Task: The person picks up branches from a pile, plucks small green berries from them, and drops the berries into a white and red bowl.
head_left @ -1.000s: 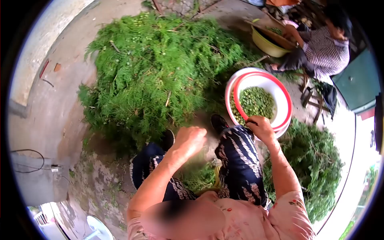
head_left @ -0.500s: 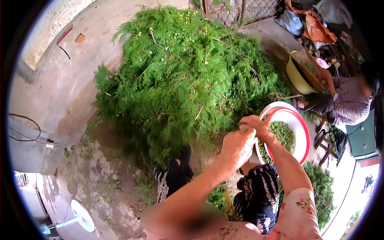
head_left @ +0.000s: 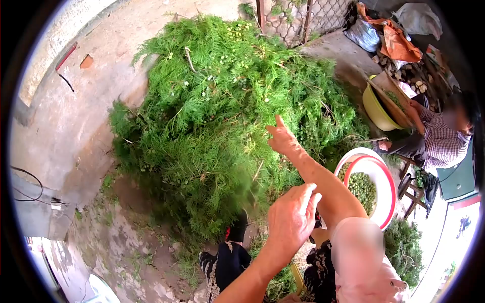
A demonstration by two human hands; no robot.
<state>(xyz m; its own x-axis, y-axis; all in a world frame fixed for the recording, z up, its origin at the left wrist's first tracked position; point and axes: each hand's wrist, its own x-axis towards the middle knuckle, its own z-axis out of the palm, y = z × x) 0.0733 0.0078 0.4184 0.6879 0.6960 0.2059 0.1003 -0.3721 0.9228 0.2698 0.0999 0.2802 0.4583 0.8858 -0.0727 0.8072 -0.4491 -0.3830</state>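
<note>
My right hand [head_left: 284, 137] reaches over the near right part of a big heap of green conifer branches [head_left: 212, 96]. Its index finger points out and the fingers are apart, with nothing seen in them. Closer to me is my left hand [head_left: 293, 217], above my knees, with its fingers curled and pressed together near the thumb; whatever they pinch is too small or hidden to make out. To the right of my right forearm, a white basin with a red rim [head_left: 389, 189] holds small round green cones [head_left: 361, 192]. Another pale rim shows behind it.
A person in a checked shirt [head_left: 444, 141] sits at the right beside a yellow basin [head_left: 376, 108]. Orange and clear bags [head_left: 399, 43] lie behind. More greenery [head_left: 404, 247] lies at the lower right. A white round object [head_left: 101, 290] stands at the lower left.
My hands were together beside the basin and have parted. The right hand has moved up and left to the branches; the left has drawn down towards me.
</note>
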